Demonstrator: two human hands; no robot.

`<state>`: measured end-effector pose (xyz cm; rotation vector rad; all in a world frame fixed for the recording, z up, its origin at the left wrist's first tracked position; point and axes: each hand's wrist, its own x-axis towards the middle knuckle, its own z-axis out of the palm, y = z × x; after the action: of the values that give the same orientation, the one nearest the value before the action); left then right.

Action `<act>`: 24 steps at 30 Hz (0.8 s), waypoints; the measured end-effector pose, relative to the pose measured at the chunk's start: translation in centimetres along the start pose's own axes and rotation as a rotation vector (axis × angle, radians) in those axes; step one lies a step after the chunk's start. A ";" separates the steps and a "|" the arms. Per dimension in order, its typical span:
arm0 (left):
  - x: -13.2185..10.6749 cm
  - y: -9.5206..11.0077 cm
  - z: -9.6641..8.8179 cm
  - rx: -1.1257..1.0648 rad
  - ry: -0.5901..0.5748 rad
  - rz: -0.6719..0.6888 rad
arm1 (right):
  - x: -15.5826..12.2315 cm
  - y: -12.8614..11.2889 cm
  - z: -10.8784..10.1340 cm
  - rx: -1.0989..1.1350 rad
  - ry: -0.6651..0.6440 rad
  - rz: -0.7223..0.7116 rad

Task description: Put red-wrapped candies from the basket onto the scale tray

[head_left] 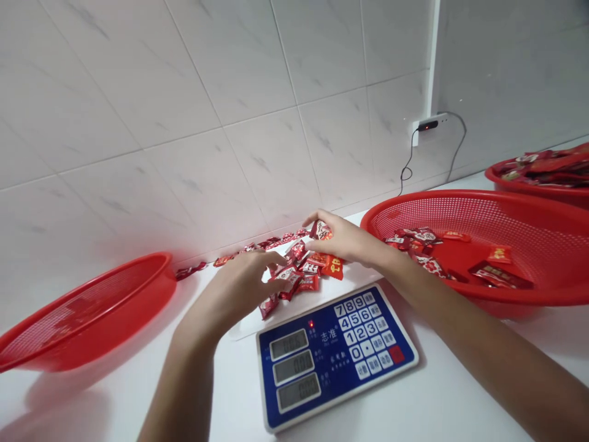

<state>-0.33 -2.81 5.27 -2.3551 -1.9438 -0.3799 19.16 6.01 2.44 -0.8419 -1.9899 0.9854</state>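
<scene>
Head view: L hand lies on the pile of red-wrapped sweets. Its fingers are slightly apart and curled, tips touching wrappers, nothing gripped. R hand is at the pile's far side, thumb & forefinger pinched on one sweet. Pile sits on the white pan of the scale, w/ a few more strewn along the wall behind. Scale's blue panel faces the person, mid worktop. Big basket is just right of the scale w/ some sweets in it; R forearm passes in front of its near rim. Left basket is tilted. Far basket is at the right edge, heaped w/ red packs.
</scene>
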 end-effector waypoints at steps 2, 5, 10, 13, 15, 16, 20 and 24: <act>0.4 0.2 0.6 -0.022 -0.080 -0.006 | 0.1 0.2 0.2 0.035 -0.067 0.076; 0.8 0.5 1.4 -0.045 -0.150 -0.035 | 0.2 0.3 0.4 0.136 -0.101 0.128; 1.0 0.2 1.9 -0.034 -0.130 -0.037 | 0.3 0.2 0.6 0.259 -0.053 0.134; 0.9 0.0 1.3 -0.062 -0.089 -0.046 | 0.2 0.3 0.6 0.204 -0.009 0.106; 0.7 -0.2 0.5 -0.145 -0.013 -0.070 | 0.2 0.4 0.5 0.261 -0.060 0.075; 0.7 -0.2 0.0 -0.200 0.038 -0.093 | 0.2 0.4 0.5 0.310 -0.105 0.062; 0.7 -0.4 -1.1 -0.433 0.263 -0.189 | 0.2 0.4 1.0 0.439 -0.157 0.047; 1.0 0.5 -0.3 -0.754 0.425 -0.203 | 0.3 0.3 2.1 0.501 -0.006 0.074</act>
<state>0.25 -1.96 5.84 -2.1136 -2.0404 -1.7258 17.32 5.69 1.44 -0.6318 -1.6133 1.4486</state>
